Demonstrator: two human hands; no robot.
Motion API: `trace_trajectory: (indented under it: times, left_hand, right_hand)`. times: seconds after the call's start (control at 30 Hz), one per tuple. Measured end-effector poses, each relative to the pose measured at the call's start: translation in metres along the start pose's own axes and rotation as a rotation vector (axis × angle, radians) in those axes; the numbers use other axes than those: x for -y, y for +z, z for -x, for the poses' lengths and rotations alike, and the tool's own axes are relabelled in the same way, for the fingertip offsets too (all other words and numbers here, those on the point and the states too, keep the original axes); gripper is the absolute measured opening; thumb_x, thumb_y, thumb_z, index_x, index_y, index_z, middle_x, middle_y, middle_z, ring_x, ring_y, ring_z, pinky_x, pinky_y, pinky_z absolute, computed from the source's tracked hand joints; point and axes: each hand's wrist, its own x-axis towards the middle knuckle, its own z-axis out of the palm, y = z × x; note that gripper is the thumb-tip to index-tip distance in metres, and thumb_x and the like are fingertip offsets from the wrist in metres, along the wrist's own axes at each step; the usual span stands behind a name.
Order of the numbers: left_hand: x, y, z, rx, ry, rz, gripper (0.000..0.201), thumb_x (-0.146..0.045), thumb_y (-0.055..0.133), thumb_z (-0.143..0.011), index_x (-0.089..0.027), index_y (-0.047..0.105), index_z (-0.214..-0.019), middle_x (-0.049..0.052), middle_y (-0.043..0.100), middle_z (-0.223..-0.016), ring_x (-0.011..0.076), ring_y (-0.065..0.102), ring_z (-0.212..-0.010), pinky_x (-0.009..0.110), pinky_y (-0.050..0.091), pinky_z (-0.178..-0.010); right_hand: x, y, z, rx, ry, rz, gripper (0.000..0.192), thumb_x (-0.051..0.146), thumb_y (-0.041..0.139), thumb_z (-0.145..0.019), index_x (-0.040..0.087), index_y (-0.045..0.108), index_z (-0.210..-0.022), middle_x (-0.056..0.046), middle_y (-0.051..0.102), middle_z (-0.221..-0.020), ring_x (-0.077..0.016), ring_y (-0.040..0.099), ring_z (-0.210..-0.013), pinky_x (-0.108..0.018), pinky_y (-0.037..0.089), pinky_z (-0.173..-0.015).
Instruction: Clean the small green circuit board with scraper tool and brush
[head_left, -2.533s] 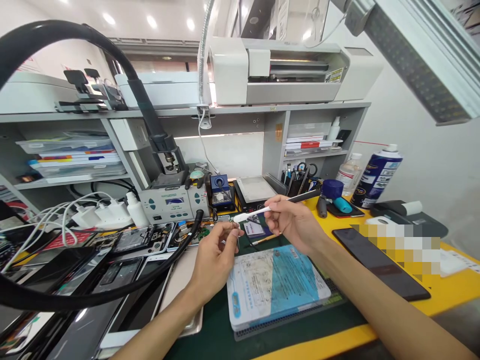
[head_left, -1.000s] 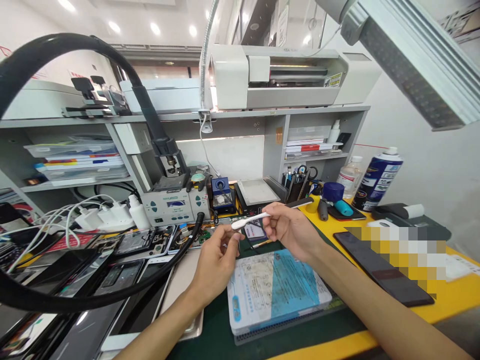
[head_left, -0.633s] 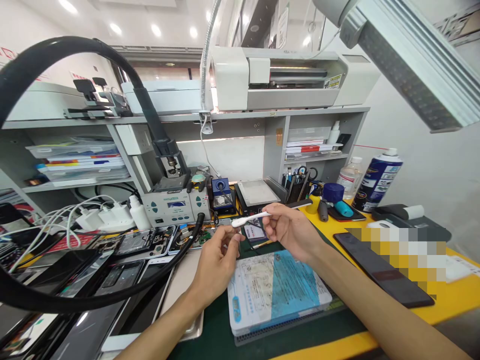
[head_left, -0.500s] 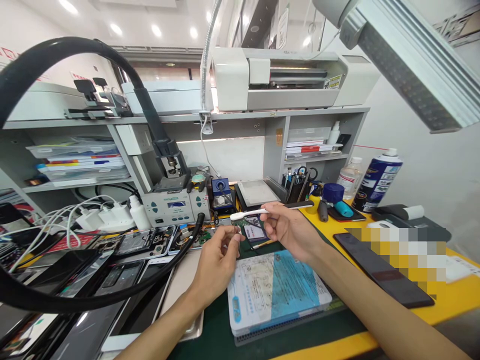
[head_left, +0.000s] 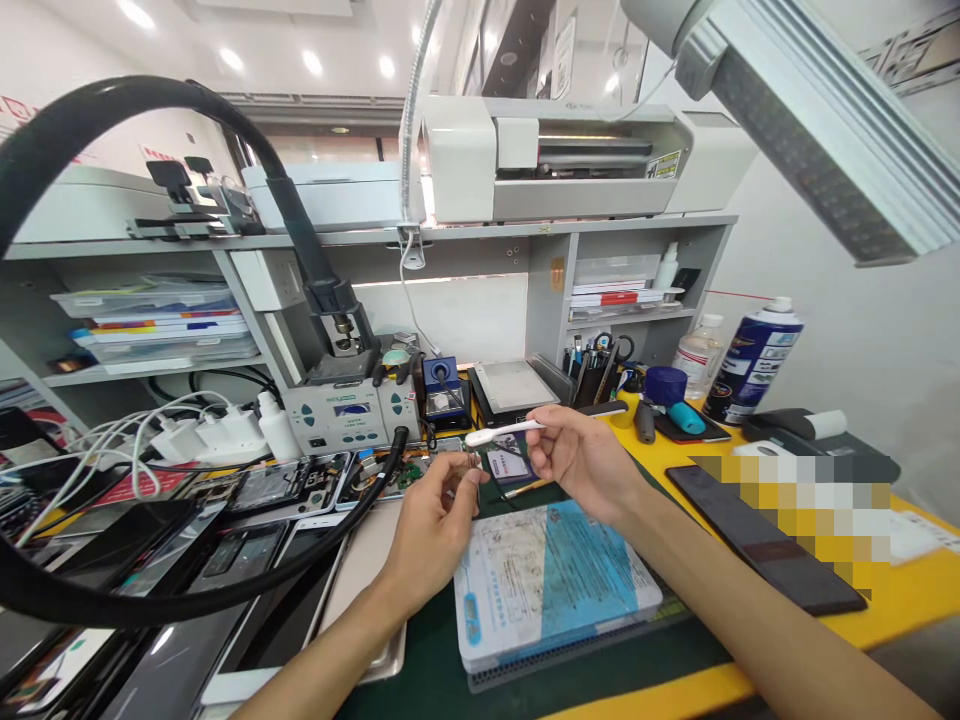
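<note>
Since half a second ago the white tip of the brush (head_left: 517, 430) has lifted slightly and drawn back toward the right. Right hand (head_left: 581, 460) pinches its handle, long axis running almost level from the dark end at right to the pale tip at left. That tip hangs just above and right of the small part (head_left: 472, 462), a tiny metallic piece pinched in the left hand (head_left: 435, 520), raised over the blue-and-white mat (head_left: 551, 580) on the workbench (head_left: 911, 580)
</note>
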Motion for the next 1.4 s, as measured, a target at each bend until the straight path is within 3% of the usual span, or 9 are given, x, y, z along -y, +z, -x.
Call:
trace_trajectory:
  times: [0.27,0.43,0.6,0.7,0.77,0.87,1.0,1.23,1.4]
  left_hand:
    - [0.001,0.000,-0.001,-0.001,0.003,0.007,0.025,-0.043,0.055,-0.099,-0.020,0.060,-0.104,0.004,0.066,-0.090,0.0157,0.061,-0.070,0.026,0.052,-0.061]
    - [0.001,0.000,-0.001,-0.002,-0.002,0.011,0.025,-0.043,0.054,-0.099,-0.020,0.060,-0.103,0.004,0.067,-0.091,0.0151,0.060,-0.069,0.026,0.052,-0.061]
    - [0.003,0.001,-0.002,-0.002,-0.002,0.013,0.025,-0.044,0.054,-0.100,-0.020,0.059,-0.106,0.004,0.067,-0.094,0.0150,0.059,-0.070,0.026,0.051,-0.061]
    - [0.003,0.001,-0.002,-0.003,0.001,0.011,0.025,-0.044,0.054,-0.100,-0.020,0.060,-0.105,0.003,0.065,-0.088,0.0153,0.059,-0.069,0.026,0.049,-0.059]
    - [0.001,0.000,-0.002,0.000,0.006,0.009,0.025,-0.044,0.054,-0.100,-0.019,0.060,-0.105,0.001,0.063,-0.080,0.0158,0.059,-0.068,0.026,0.048,-0.058]
    - [-0.001,0.000,-0.001,0.013,0.015,0.012,0.026,-0.044,0.053,-0.101,-0.019,0.060,-0.104,0.000,0.062,-0.077,0.0165,0.059,-0.067,0.026,0.046,-0.057]
    - [-0.002,-0.002,-0.001,0.024,0.045,0.024,0.022,-0.040,0.053,-0.101,-0.020,0.060,-0.103,0.004,0.068,-0.092,0.0179,0.064,-0.080,0.028,0.050,-0.069]
    - [0.001,-0.002,-0.001,0.021,0.034,0.026,0.023,-0.040,0.054,-0.101,-0.019,0.060,-0.105,0.007,0.072,-0.100,0.0190,0.067,-0.083,0.029,0.050,-0.070]
    - [0.002,-0.001,-0.001,0.011,0.015,0.022,0.023,-0.041,0.054,-0.101,-0.019,0.060,-0.106,0.007,0.073,-0.101,0.0203,0.069,-0.086,0.029,0.052,-0.069]
  right_hand:
    - [-0.002,0.000,0.000,-0.010,-0.008,0.015,0.022,0.032,0.081,-0.072,0.016,0.068,-0.083,0.001,0.070,-0.069,-0.0087,0.057,-0.050,-0.022,0.040,-0.045]
    - [-0.004,-0.002,-0.002,-0.027,-0.096,0.047,0.029,0.040,0.081,-0.075,0.018,0.068,-0.087,0.002,0.069,-0.069,-0.0080,0.056,-0.049,-0.021,0.041,-0.043]
    - [-0.005,0.006,0.009,-0.068,-0.318,0.162,0.032,0.047,0.078,-0.082,0.019,0.068,-0.094,0.002,0.069,-0.066,-0.0095,0.059,-0.047,-0.021,0.043,-0.044]
    - [-0.011,0.013,0.025,-0.004,-0.480,0.401,0.024,0.040,0.071,-0.090,0.022,0.066,-0.106,-0.004,0.077,-0.088,-0.0145,0.070,-0.060,-0.026,0.054,-0.054]
    - [-0.018,0.016,0.035,0.022,-0.634,0.666,0.022,0.032,0.066,-0.094,0.024,0.063,-0.115,-0.007,0.078,-0.101,-0.0177,0.075,-0.074,-0.028,0.059,-0.063]
    - [-0.032,0.019,0.041,0.067,-0.922,0.983,0.026,0.019,0.064,-0.093,0.025,0.060,-0.118,-0.007,0.079,-0.099,-0.0179,0.077,-0.080,-0.027,0.062,-0.072]
    - [-0.044,0.020,0.036,0.139,-1.261,1.153,0.027,0.011,0.059,-0.091,0.020,0.063,-0.117,-0.007,0.078,-0.093,-0.0159,0.075,-0.073,-0.025,0.060,-0.068]
    - [-0.042,0.021,0.035,0.052,-1.449,1.173,0.025,0.008,0.062,-0.087,0.018,0.062,-0.111,-0.006,0.079,-0.087,-0.0148,0.074,-0.067,-0.024,0.060,-0.063]
    - [-0.041,0.023,0.039,-0.003,-1.438,1.180,0.023,0.007,0.065,-0.084,0.016,0.062,-0.105,-0.004,0.076,-0.077,-0.0145,0.072,-0.061,-0.024,0.057,-0.059]
